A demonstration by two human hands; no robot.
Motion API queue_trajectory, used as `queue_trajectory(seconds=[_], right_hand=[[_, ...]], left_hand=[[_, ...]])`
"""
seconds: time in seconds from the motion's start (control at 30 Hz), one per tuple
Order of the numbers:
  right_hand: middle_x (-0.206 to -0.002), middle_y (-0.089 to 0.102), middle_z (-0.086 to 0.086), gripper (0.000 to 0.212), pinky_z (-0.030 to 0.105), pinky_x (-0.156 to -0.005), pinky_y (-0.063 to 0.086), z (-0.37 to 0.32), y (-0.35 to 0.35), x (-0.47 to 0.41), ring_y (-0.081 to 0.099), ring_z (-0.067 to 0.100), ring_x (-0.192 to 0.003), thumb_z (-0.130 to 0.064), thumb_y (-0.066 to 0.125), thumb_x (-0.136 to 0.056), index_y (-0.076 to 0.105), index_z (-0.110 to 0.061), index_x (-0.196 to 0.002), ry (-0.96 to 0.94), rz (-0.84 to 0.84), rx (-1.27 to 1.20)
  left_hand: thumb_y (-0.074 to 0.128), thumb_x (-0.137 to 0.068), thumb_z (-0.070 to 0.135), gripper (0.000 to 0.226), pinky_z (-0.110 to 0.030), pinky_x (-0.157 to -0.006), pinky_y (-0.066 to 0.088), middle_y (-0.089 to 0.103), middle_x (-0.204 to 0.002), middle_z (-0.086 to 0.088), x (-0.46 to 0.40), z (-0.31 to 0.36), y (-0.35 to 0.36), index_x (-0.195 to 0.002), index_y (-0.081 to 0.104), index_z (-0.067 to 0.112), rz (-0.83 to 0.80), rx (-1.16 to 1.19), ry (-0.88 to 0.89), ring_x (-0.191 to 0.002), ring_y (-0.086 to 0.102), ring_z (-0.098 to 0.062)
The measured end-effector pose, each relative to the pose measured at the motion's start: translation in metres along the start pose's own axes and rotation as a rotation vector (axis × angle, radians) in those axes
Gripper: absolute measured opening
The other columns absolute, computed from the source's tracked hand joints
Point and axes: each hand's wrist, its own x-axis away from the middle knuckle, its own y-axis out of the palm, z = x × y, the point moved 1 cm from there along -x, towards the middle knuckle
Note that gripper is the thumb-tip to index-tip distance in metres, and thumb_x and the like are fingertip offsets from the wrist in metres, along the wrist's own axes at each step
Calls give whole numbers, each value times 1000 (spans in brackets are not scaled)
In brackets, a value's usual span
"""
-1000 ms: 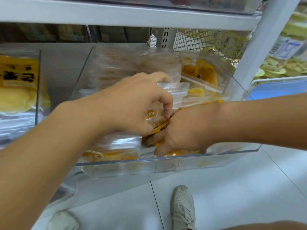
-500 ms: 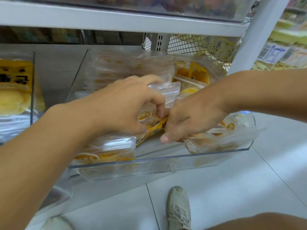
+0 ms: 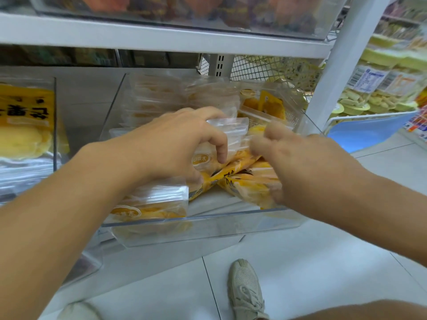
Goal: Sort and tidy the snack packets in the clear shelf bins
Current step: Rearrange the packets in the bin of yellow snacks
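1. Head view, hands: both reach into the clear bin [image 3: 203, 224] on the middle shelf. The left hand [image 3: 175, 144] is curled over the upright row of clear-topped snack packets [image 3: 227, 128], thumb and fingers pinching their tops. The right hand [image 3: 298, 162] is blurred; its fingers curl down around a bundle of yellow packets [image 3: 245, 179] lying slanted in the bin's front right part, and it appears to grip them.

2. Head view, handling: the packets look light and soft — thin crinkly film around a squashy yellow cake, by my judgement. The film is likely slippery, and the filling could crush under a hard squeeze. The flat sealed top edge is the safest hold; several at once are better clamped by their sides.

3. Head view, counts: one bin being worked, a second bin [image 3: 54, 125] to its left holding more yellow packets. In the worked bin, one packet lies flat at the front left [image 3: 147, 207]. The slanted bundle shows perhaps three or four, and the standing rows behind hold many — overlapping film makes an exact count impossible.
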Motion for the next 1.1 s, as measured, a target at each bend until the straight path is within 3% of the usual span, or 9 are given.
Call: queue_trajectory(seconds=[0.13,0.27,0.43,0.6,0.7,0.8,0.83,1.0,1.1], right_hand=[[-113,62,-12,21,32,-75,50,5,15,7,62,24,-96,-40,62,-87,59,-38,-107,54,15,-104],[-96,68,-3,17,37,-72,53,18,10,-12,63,29,-90,-39,61,-87,68,-27,-97,-7,101,-58],[-87,64,-2,20,34,-67,42,2,-17,-23,61,31,-89,-42,65,-87,69,-25,-97,-144,151,-35],[-70,31,-4,14,35,-64,40,-43,-10,-23,47,27,-67,-12,55,-94,50,-25,-91,-276,62,-52],[-81,46,-6,24,32,-65,43,-18,-2,-27,59,26,-87,-31,69,-88,61,-34,-110,-199,104,-149],[-76,53,-12,40,30,-62,42,3,5,-22,51,15,-79,-59,76,-72,67,-32,-100,-80,159,-292],[-75,57,-13,39,30,-63,44,6,9,-21,52,14,-79,-60,77,-71,69,-32,-96,-73,182,-334],[-89,70,-6,19,33,-69,55,12,-11,-11,65,19,-88,-26,75,-79,74,-27,-98,-163,-24,-130],[-77,53,-4,18,30,-62,47,4,-14,-12,57,25,-77,-12,61,-82,67,-25,-93,-251,-58,11]], left_hand=[[93,-64,37,48,-41,-113,34,18,-161,18,0,1,-3,-101,65,50,-24,-6,-10,-144,30,-16],[94,-63,32,49,-43,-112,36,20,-161,17,-1,3,-4,-100,66,49,-10,-11,-22,-144,32,-18],[93,-63,25,53,-48,-108,41,26,-158,17,-2,-3,-2,-91,61,56,7,30,-8,-141,37,-17],[85,-75,32,41,-40,-112,37,29,-155,20,-2,-3,-3,-85,57,59,-25,95,33,-141,34,-7],[71,-82,52,10,-39,-114,35,34,-155,16,-3,-4,-2,-90,65,52,21,123,48,-140,40,-9],[55,-64,89,48,-40,-116,32,28,-155,25,1,3,-6,-93,68,54,-36,168,-23,-141,35,-3],[62,-56,91,55,-40,-117,30,24,-156,27,3,6,-7,-96,68,55,-62,167,-36,-142,31,-3],[95,-51,51,60,-40,-117,30,16,-159,25,2,7,-7,-102,64,55,-117,38,-41,-146,25,-9],[95,-60,40,53,-35,-116,30,19,-160,22,1,5,-6,-100,64,55,-86,22,-15,-145,28,-9]])
